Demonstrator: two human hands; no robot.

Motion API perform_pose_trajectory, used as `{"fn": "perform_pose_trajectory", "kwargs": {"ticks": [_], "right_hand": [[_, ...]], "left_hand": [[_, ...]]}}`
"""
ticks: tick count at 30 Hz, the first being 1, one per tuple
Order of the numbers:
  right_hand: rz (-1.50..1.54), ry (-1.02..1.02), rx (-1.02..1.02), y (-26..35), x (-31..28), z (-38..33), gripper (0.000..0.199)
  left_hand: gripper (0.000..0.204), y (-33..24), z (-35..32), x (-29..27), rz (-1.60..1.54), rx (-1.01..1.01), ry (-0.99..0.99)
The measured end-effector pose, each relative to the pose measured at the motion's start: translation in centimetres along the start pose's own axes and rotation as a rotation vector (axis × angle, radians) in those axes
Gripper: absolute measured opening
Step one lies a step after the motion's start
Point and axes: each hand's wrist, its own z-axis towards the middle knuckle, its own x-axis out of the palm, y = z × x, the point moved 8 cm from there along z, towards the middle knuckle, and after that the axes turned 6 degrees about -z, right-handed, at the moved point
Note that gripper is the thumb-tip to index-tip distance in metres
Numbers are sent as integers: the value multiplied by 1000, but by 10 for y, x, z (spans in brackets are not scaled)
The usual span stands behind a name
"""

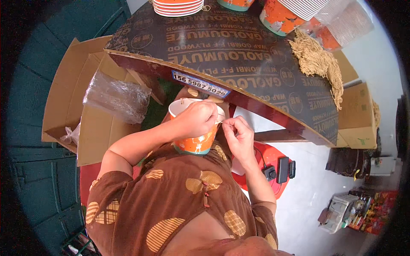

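An orange paper cup (194, 144) with a white inside and a teal base rests in my lap, below the table edge. My left hand (195, 118) grips it over the rim. My right hand (238, 136) is at the cup's right rim, fingers pinched on a thin cream string (224, 123) that runs to the rim. A heap of cut cream strings (318, 64) lies on the dark plywood tabletop (239, 51) to the right.
Stacks of orange cups (277, 17) and white lids (177, 7) stand at the table's far side. An open cardboard box (70, 98) holding a clear plastic bag (117, 98) sits on the left, another box (356, 115) on the right. A red stool (269, 160) carries black devices.
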Motion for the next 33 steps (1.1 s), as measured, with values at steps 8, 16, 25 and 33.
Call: {"fn": "perform_pose_trajectory", "kwargs": {"ticks": [8, 16, 25, 33], "right_hand": [[4, -24, -55, 0, -5, -3, 4], [-22, 12, -131, 6, -3, -9, 7], [-57, 66, -267, 13, 1, -9, 8], [-15, -70, -102, -4, -17, -8, 4]], "left_hand": [[9, 1, 1, 2, -32, -144, 53], [13, 4, 0, 3, 32, -232, 85], [17, 18, 2, 5, -7, -246, 111], [11, -16, -30, -34, 234, 172, 299]]}}
